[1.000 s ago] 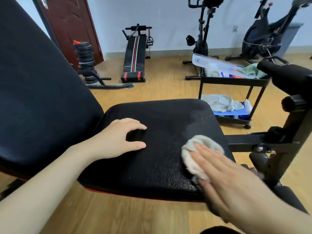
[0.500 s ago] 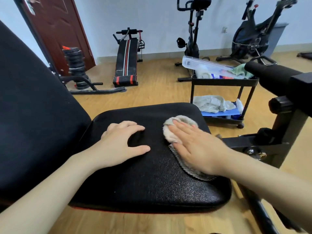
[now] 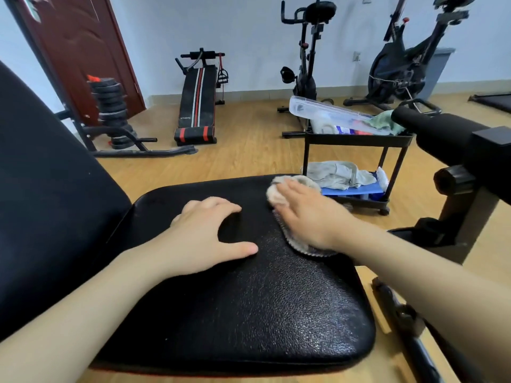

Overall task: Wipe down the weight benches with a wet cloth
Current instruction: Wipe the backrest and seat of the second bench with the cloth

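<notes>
Head view: the black weight bench seat pad (image 3: 249, 313) fills the centre and lower part of the frame, with its raised backrest (image 3: 49, 203) along the left edge. The left hand (image 3: 204, 233) rests on the middle of the seat, fingers loosely arched with tips and thumb on the leather, holding nothing. The right hand (image 3: 309, 217) lies flat on a pale cloth (image 3: 279, 193) at the seat's far right corner, fingers straight and pressing it onto the pad; cloth shows past the fingertips and under the wrist.

Just behind the seat, right of centre, stands a black two-tier cart (image 3: 356, 139). Its top tray holds a tilted clear plastic box (image 3: 326, 111), packets I cannot identify, and a green rag (image 3: 384, 121). Its lower shelf holds a crumpled grey cloth (image 3: 334, 174) lying on something blue (image 3: 356, 190).

A black foam roller (image 3: 437, 134) juts in at right. Farther back sit a sit-up bench (image 3: 197, 100), stacked weight plates (image 3: 110, 106) and two exercise bikes (image 3: 307, 64).
</notes>
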